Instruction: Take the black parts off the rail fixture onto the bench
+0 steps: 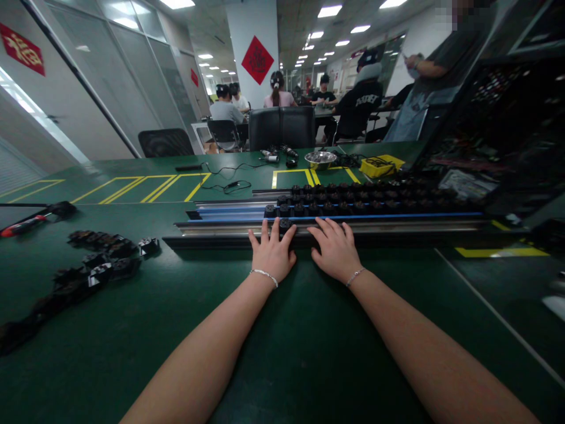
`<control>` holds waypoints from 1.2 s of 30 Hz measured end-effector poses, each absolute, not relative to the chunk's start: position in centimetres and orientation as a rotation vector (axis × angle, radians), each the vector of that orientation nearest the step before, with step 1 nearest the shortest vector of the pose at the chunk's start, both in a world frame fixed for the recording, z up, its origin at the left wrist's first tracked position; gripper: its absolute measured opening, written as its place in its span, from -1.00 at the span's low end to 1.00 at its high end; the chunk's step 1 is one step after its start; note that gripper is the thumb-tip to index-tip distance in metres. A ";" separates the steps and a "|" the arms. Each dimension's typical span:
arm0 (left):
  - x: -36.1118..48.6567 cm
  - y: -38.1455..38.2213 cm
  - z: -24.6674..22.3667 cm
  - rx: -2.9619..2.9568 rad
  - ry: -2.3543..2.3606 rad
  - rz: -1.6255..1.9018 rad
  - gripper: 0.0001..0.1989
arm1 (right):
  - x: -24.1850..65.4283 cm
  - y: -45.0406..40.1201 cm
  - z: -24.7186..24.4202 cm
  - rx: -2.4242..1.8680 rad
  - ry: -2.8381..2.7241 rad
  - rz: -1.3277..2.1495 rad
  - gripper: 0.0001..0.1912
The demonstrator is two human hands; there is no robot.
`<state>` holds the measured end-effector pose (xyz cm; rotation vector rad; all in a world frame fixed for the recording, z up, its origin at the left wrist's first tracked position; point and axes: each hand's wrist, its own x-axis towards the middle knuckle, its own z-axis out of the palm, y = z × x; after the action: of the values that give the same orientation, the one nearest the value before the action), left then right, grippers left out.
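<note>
Both hands rest at the nearest of several long dark rails, which lie side by side across the green table. My left hand [272, 252] has its fingers spread over the near rail [212, 233], its index finger beside a small black block [285, 224] seated in the channel. To its right, my right hand [336, 248] lies with fingers apart on the same rail and holds nothing. Behind them, rows of similar black blocks [326, 207] fill the farther rails, and a blue strip [375, 216] runs along one of them. The fingertips partly cover the near rail.
Loose black blocks [99, 268] are scattered at the left, near a red-handled tool [24, 225]. Toward the back are a metal bowl [321, 159], a yellow tray [382, 165] and a black cable [229, 186]. A dark rack [498, 118] rises at right. People sit beyond; one person stands.
</note>
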<state>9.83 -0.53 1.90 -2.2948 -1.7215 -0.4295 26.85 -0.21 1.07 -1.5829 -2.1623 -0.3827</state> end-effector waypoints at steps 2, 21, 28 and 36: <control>9.8 -0.5 1.9 -2.290 -1.715 -0.423 -0.37 | 26.9 -0.2 1.1 -1.583 -2.166 -0.383 -0.55; 9.3 -0.3 2.0 -2.267 -1.739 -0.443 -0.41 | 26.9 -0.3 1.2 -1.597 -2.162 -0.332 -0.56; 8.8 -0.3 2.0 -2.254 -1.739 -0.444 -0.43 | 27.0 -0.4 1.2 -1.602 -2.178 -0.328 -0.55; 8.5 -0.3 2.2 -2.192 -1.775 -0.460 -0.46 | 27.0 -0.3 1.2 -1.569 -2.151 -0.332 -0.57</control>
<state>8.51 -0.27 2.15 -2.1917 -1.7748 -0.4599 27.00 -0.34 1.22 -1.5689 -2.1507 -0.3323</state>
